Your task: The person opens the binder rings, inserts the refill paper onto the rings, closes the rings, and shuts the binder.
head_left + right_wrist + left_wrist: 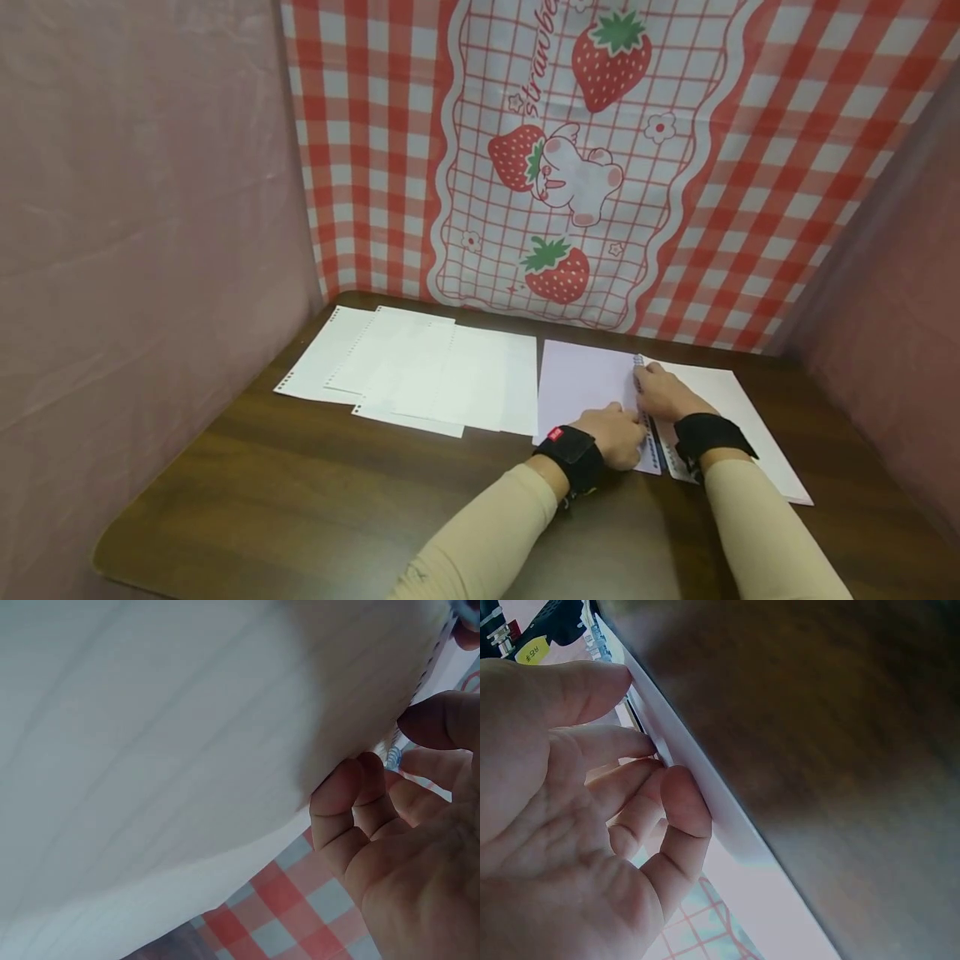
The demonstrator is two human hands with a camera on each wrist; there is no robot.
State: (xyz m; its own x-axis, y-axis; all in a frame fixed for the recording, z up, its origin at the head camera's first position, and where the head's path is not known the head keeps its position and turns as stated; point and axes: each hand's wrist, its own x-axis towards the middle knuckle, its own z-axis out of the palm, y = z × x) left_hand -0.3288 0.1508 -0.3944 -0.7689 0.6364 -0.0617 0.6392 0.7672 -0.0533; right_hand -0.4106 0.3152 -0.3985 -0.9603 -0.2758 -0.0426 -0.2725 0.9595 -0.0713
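An open loose-leaf notebook lies on the table in the head view, with a lilac cover [581, 383] on its left and white ruled pages [750, 433] on its right. Between them runs a ring binding [658, 446]. My left hand [617, 435] pinches at the binding's lower part from the lilac side, fingers curled. Higher up the binding, my right hand [666, 393] grips it from the page side. In the right wrist view the thumb of the right hand [420, 825] meets the punched page edge. Both hands hide part of the rings.
Several loose white punched sheets [420, 367] lie overlapping on the table, left of the notebook. A red-and-white checked strawberry cloth [382, 150] hangs behind the brown table [300, 500]. Pink curtains [150, 208] stand at both sides.
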